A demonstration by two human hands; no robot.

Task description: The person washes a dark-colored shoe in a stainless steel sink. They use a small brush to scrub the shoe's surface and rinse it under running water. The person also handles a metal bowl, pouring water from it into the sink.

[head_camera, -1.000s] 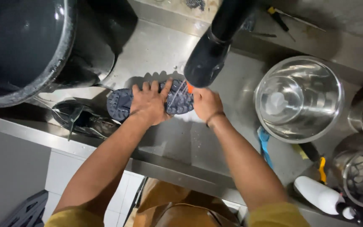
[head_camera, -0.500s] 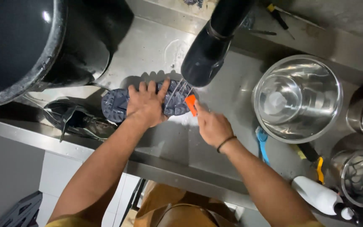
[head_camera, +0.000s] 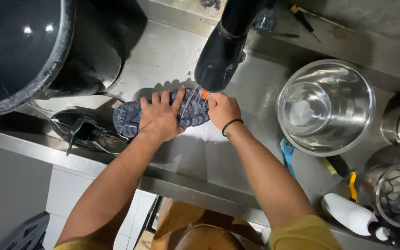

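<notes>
A dark blue shoe (head_camera: 127, 117) lies sole-up in a wet steel sink (head_camera: 163, 55). My left hand (head_camera: 160, 115) presses flat on the sole's middle, fingers spread. My right hand (head_camera: 223, 110) is closed on an orange brush (head_camera: 204, 95), most of it hidden, held against the sole's right end. A thin stream of water falls from the black spout (head_camera: 218, 55) onto the sole between my hands. White foam lies on the sink floor just below the shoe.
A second dark shoe (head_camera: 82, 129) lies at the sink's left. A big black pot (head_camera: 19, 51) stands upper left. A steel bowl (head_camera: 325, 106), steel containers (head_camera: 394, 194), a white bottle (head_camera: 348, 213) and a blue tool (head_camera: 288, 155) crowd the right.
My right hand drew back toward me from the shoe half a second ago, and now it is up against the sole's right end again. The left hand stayed put.
</notes>
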